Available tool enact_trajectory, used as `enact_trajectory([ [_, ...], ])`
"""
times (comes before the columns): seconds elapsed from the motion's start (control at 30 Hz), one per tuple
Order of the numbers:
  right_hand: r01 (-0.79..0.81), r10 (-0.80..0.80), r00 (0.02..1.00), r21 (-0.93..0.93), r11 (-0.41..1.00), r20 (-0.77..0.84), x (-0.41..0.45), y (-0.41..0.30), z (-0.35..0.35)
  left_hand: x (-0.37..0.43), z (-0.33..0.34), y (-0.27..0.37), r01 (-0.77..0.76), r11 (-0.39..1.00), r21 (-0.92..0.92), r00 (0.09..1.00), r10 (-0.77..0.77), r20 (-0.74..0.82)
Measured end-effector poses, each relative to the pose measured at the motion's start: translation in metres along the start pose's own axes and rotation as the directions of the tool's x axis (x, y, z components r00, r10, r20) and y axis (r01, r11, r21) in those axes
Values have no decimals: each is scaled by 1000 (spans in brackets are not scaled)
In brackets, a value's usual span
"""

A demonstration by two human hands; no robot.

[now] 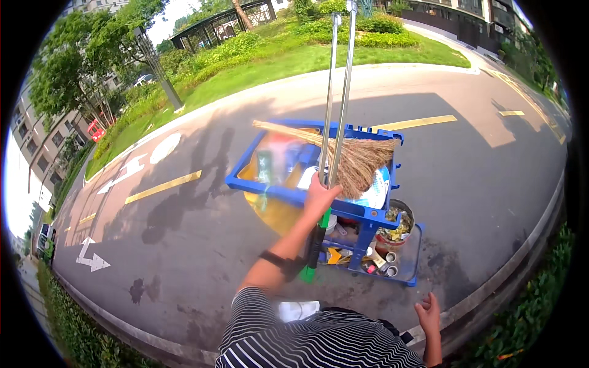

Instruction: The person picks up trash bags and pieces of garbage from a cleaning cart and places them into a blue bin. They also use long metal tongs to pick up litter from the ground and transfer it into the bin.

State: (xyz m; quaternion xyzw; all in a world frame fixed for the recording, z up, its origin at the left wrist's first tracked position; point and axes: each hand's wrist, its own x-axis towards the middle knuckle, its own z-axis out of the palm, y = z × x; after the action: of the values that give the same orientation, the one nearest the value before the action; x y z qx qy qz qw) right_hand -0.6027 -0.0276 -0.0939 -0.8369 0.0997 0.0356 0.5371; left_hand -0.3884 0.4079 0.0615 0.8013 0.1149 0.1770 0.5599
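Note:
My left hand (320,197) is closed around two metal poles (339,115), which stand upright at the near side of a blue plastic cleaning cart (276,191). Green and black grips show on the poles below the hand. A straw broom (366,161) lies across the cart's top, its bristles to the right of the poles. A yellow bag (267,211) hangs in the cart's left frame, with blurred items above it. My right hand (429,313) is away from the cart at the lower right, fingers partly curled, holding nothing visible.
A bucket of leaves and litter (399,225) stands on the cart's lower tray (412,262), beside small containers. Asphalt road (198,248) surrounds the cart. A curb (501,276) and hedge (529,294) run along the right. Grass (294,60) lies across the road; a lamp post (161,78) stands there.

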Motion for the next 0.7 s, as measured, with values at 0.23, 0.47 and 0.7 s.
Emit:
enact_trajectory([
  [0.23,-86,64,994,-285,955,-85,-50,96,-38,-2,-40,-54,40,753,657,987,73,-143],
  [0.47,-132,123,989,-106,986,-85,-54,120,-20,12,-28,-69,37,566,824,995,55,-83],
  [0.7,-145,122,981,-152,978,-153,-51,115,-14,19,-37,-63,-29,534,845,998,69,-9],
])
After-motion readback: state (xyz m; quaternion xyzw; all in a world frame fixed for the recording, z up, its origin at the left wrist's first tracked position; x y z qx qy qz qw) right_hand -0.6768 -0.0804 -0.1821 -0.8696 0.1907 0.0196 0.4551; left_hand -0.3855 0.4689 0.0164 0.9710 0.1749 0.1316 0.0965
